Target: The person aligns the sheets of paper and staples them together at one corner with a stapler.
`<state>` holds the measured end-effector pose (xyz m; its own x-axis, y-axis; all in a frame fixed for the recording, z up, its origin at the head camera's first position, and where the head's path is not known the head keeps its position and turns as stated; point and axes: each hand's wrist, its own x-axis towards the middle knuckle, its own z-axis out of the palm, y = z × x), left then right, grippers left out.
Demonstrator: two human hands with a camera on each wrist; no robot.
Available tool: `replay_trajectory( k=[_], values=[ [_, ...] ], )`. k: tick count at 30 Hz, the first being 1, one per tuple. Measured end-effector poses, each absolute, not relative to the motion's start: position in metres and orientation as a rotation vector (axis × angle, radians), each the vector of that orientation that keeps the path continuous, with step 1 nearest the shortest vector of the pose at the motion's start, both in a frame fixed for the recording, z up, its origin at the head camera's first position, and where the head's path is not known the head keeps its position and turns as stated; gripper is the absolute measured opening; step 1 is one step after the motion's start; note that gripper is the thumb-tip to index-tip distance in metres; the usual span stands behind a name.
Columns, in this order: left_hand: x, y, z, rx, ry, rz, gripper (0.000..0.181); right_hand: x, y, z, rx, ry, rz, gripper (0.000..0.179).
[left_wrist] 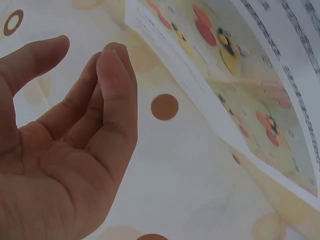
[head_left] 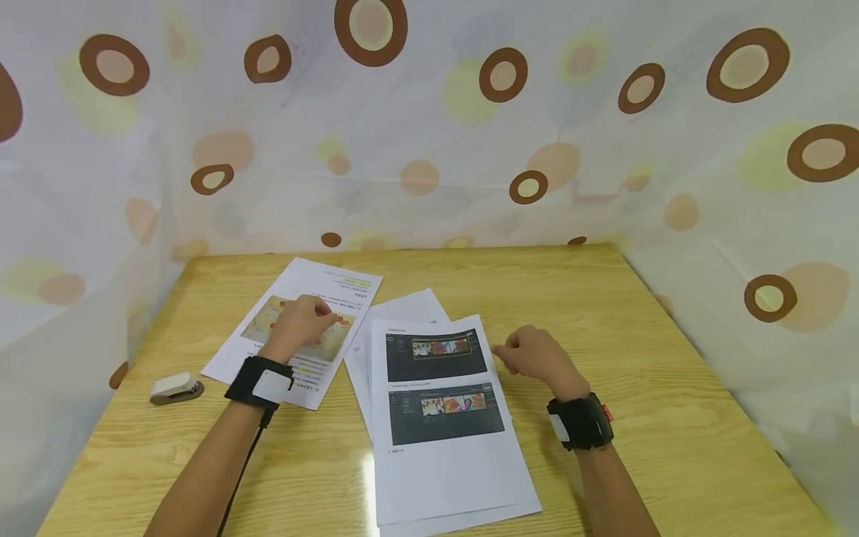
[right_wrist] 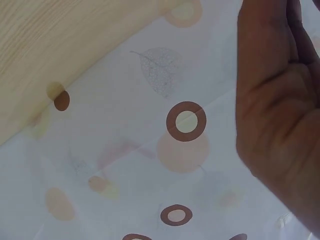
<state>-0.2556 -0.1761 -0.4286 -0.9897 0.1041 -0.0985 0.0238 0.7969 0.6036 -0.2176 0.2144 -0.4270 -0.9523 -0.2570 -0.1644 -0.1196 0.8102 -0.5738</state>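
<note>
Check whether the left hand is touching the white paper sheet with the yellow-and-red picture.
Apart: the left wrist view plainly shows the pale, brown-dotted backdrop through a gap between the left hand and the white paper sheet.

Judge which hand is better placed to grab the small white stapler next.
Likely the left hand, over the white printed sheet nearest the stapler; the right hand is beyond the white paper stack.
</note>
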Motion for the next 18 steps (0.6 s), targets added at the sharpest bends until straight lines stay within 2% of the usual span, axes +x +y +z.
replay_trajectory(
  k=[8,18],
  values=[
    [-0.258,-0.197,-0.425,0.047,2.87,0.943,0.033,-0.225,0.191,-0.419,-0.347,2.778,-0.989,0.027],
    [-0.258,-0.224,-0.429,-0.089,2.93,0.867,0.044,-0.241,0.127,-0.413,-0.483,2.723,-1.05,0.027]
  ],
)
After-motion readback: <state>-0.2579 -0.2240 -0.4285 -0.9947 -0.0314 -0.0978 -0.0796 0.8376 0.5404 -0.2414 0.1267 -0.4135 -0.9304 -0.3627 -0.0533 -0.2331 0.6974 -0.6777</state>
